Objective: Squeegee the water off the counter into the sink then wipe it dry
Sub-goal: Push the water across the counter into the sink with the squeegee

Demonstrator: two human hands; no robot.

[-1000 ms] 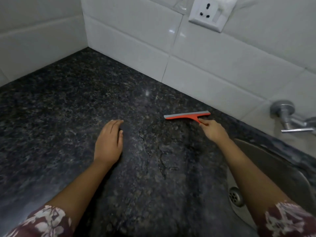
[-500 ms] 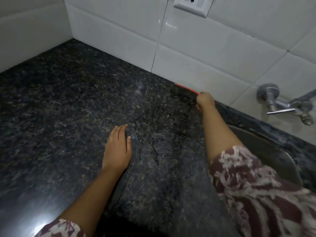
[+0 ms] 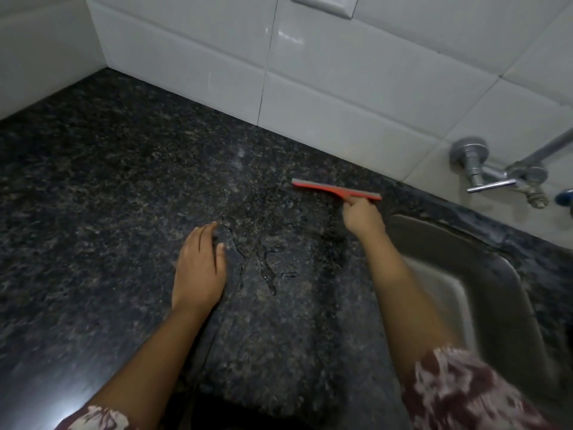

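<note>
Right now the right hand (image 3: 362,217) grips the handle of an orange squeegee (image 3: 336,189), fingers curled tight around it, with the blade lying across the black speckled granite counter (image 3: 93,197) near the white tiled wall (image 3: 341,88). Between the two hands, thin streaks of water (image 3: 266,268) glisten on the stone. With its fingers together, the left hand (image 3: 200,268) lies flat on the counter. At the right sits the steel sink (image 3: 496,290), below a wall tap (image 3: 496,175).
</note>
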